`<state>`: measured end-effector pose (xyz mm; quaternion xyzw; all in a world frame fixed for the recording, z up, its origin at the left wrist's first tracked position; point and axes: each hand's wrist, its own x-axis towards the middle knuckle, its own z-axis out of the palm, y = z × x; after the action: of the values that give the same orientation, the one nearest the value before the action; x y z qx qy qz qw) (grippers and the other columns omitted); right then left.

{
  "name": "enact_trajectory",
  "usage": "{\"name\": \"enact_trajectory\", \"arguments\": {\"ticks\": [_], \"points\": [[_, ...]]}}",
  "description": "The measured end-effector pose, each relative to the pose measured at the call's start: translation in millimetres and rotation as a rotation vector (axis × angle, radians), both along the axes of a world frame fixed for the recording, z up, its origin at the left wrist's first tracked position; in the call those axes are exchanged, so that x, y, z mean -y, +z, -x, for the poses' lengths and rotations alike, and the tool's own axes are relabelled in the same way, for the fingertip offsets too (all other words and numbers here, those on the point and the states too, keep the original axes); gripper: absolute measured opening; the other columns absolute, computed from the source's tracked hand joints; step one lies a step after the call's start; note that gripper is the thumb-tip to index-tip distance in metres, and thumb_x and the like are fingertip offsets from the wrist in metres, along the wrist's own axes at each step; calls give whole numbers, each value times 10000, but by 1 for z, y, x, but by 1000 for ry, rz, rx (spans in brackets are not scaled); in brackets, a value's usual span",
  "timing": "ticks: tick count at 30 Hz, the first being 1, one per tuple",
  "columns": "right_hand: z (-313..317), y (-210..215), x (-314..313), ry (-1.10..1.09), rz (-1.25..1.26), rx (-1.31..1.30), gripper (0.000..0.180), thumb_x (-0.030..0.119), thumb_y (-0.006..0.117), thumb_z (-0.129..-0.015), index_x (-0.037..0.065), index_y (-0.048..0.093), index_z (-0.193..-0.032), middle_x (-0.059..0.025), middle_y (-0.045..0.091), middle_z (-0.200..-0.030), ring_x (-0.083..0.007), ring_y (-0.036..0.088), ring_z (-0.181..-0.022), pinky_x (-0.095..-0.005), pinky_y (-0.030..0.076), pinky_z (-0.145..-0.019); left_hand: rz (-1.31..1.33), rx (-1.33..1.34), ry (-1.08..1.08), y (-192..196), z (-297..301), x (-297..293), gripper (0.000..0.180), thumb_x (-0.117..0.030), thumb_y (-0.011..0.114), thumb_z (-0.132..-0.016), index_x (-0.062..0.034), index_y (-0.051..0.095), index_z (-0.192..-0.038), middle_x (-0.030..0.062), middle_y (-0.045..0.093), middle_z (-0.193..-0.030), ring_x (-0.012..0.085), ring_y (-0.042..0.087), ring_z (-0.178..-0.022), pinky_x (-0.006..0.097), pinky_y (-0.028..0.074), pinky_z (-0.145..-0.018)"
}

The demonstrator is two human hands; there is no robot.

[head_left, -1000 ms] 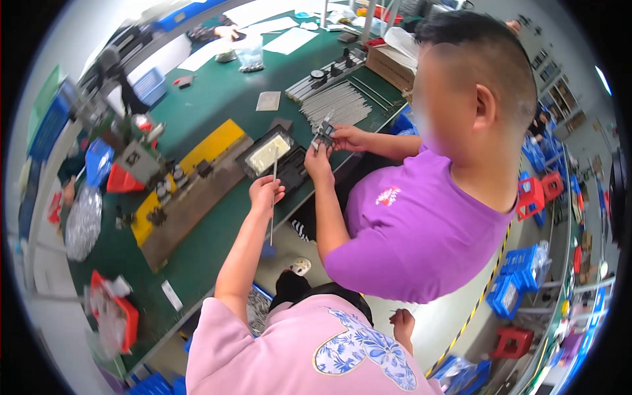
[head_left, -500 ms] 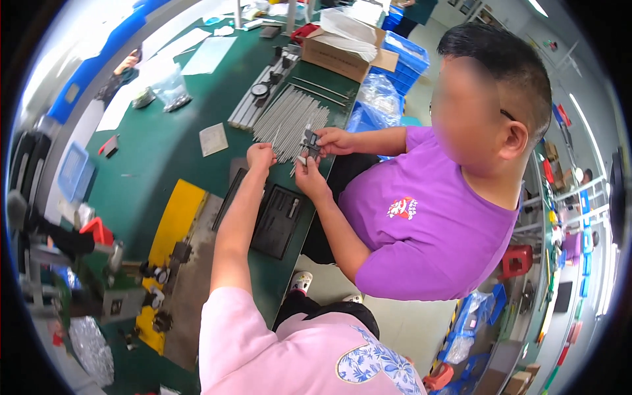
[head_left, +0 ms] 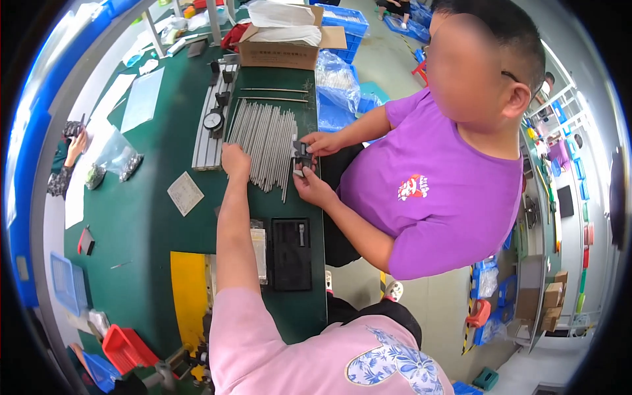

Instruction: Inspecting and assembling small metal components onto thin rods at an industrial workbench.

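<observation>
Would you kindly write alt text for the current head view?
The wearer's left hand is at the left edge of many thin metal rods on a green table, while a purple-shirted co-worker holds a dark caliper. An open black case lies nearby.

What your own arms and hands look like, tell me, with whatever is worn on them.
The left hand is bare, with no glove, and the forearm is uncovered below a loose, short pink sleeve. The matching pink top bears a blue-and-white floral patch. The right hand is out of view.
</observation>
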<state>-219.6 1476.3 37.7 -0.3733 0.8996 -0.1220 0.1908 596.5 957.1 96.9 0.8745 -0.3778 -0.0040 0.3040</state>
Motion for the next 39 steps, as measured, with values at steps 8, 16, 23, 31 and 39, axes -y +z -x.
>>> {"name": "enact_trajectory", "arguments": {"ticks": [8, 16, 23, 31, 39], "points": [[-67, 106, 23, -122, -256, 9, 335, 275, 439, -810, 0, 605, -714, -108, 585, -611, -201, 528, -553, -351, 420, -531, -87, 256, -203, -19, -12, 5, 42, -19, 556, -644, -1, 571, -678, 119, 464, -927, 291, 521, -810, 373, 477, -631], [-123, 146, 86, -209, 20, 95, 270, 148, 400, -801, -13, 471, -597, -97, 502, -481, -179, 500, -388, -290, 403, -353, -286, 275, -219, 4, -10, 8, 102, -94, 568, -653, -26, 613, -714, 123, 517, -913, 284, 532, -823, 349, 482, -634], [-161, 169, 114, -175, -38, 41, 297, 164, 404, -794, -21, 497, -582, -107, 525, -490, -172, 508, -395, -289, 410, -374, -346, 94, -201, 4, -19, 18, 163, -90, 569, -650, 5, 600, -779, 190, 576, -892, 343, 579, -809, 403, 479, -688], [-143, 154, 105, -268, 6, 124, 267, 134, 422, -782, -31, 503, -588, -119, 526, -498, -183, 512, -402, -298, 420, -382, -320, 92, -133, 11, -6, 18, 142, -68, 583, -642, -10, 611, -768, 178, 563, -888, 322, 588, -792, 372, 490, -675], [-144, 146, 125, -213, 32, 163, 271, 146, 428, -790, -29, 494, -594, -117, 517, -495, -180, 508, -399, -296, 415, -370, -314, 81, -172, -4, -12, 25, 136, -62, 580, -641, -1, 610, -759, 196, 580, -835, 351, 577, -788, 400, 485, -659]]}}
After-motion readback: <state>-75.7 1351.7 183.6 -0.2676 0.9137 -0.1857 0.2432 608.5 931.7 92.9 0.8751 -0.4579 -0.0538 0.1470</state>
